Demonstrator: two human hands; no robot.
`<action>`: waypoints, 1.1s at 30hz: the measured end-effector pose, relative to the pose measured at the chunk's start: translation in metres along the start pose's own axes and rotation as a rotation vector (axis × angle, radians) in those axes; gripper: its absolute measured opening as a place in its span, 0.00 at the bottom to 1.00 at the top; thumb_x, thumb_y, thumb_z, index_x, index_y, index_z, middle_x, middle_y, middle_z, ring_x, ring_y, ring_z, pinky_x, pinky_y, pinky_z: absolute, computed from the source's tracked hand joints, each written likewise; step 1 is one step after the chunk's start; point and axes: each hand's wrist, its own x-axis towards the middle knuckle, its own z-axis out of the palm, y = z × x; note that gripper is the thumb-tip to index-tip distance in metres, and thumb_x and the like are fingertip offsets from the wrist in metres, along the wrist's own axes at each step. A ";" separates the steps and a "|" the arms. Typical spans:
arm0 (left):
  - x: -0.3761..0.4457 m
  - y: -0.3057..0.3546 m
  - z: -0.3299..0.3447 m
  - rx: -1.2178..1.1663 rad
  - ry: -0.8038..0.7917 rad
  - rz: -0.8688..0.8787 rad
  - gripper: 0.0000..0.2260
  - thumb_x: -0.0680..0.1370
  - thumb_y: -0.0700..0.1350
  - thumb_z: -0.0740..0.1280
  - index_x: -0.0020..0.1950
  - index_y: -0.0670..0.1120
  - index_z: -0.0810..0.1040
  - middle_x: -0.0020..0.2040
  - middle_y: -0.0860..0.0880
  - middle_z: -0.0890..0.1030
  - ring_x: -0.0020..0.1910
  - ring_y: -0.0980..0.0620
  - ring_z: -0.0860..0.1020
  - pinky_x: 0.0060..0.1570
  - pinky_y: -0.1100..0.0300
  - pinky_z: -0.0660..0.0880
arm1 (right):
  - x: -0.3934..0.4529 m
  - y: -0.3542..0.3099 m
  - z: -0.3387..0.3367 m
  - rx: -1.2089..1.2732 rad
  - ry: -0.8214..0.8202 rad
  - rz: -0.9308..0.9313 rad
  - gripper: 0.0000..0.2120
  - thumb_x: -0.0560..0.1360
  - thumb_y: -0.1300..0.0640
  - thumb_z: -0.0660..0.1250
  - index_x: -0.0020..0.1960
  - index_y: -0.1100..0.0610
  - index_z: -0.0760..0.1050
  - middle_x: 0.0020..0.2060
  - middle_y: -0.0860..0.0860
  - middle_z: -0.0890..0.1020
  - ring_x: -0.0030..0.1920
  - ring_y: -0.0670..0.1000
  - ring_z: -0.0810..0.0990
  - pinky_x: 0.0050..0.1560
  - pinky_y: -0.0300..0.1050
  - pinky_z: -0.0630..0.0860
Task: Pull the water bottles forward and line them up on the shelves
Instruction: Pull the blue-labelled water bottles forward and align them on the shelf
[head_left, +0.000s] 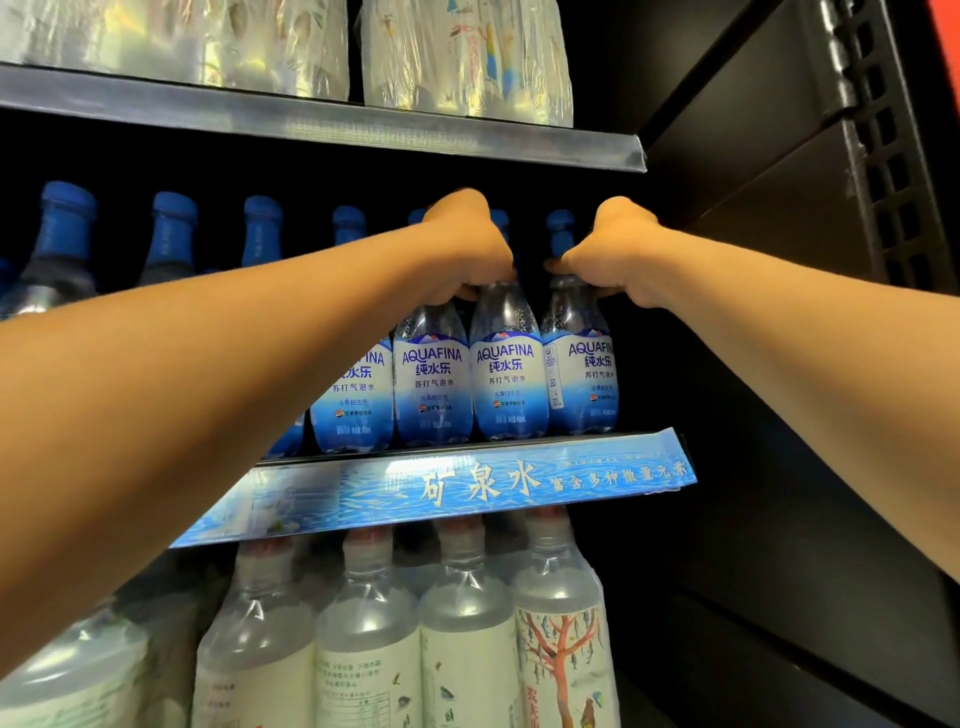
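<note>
Two hands up on the middle shelf (467, 473), both reaching in among the Aquafina bottles. Left hand (470, 244) has its fingers curled round the neck of a front-row bottle (506, 364); right hand (608, 249) grips the neck of the end bottle (579, 364) just beside it. Both bottles stand upright at the shelf's front edge, touching their neighbours. Off to the left of the fingers, more blue-capped bottles (169, 234) sit further back in the dark. Close above the knuckles runs the upper shelf rail (322, 124), carrying shrink-wrapped packs (467, 57). Below the fingers, under the blue label strip, stand wrapped tall bottles (467, 634).
</note>
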 end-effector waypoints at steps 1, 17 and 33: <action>0.000 -0.001 0.000 0.070 0.034 0.008 0.13 0.73 0.37 0.73 0.39 0.44 0.69 0.41 0.44 0.75 0.39 0.46 0.78 0.39 0.54 0.81 | 0.000 0.001 0.000 -0.027 0.018 -0.008 0.24 0.67 0.51 0.80 0.56 0.60 0.77 0.51 0.57 0.81 0.48 0.57 0.82 0.48 0.53 0.83; -0.001 0.001 0.008 0.311 0.175 0.139 0.20 0.68 0.45 0.78 0.32 0.46 0.66 0.33 0.49 0.69 0.33 0.49 0.71 0.22 0.60 0.60 | -0.002 -0.002 0.002 -0.199 0.093 -0.099 0.28 0.66 0.48 0.80 0.59 0.59 0.77 0.56 0.57 0.80 0.54 0.58 0.81 0.48 0.47 0.78; -0.019 -0.013 -0.041 0.209 0.259 0.209 0.13 0.68 0.47 0.75 0.47 0.41 0.83 0.43 0.44 0.84 0.45 0.47 0.81 0.44 0.52 0.80 | -0.010 -0.019 0.004 -0.199 0.219 -0.243 0.20 0.68 0.45 0.77 0.36 0.56 0.70 0.41 0.55 0.78 0.43 0.57 0.79 0.34 0.43 0.67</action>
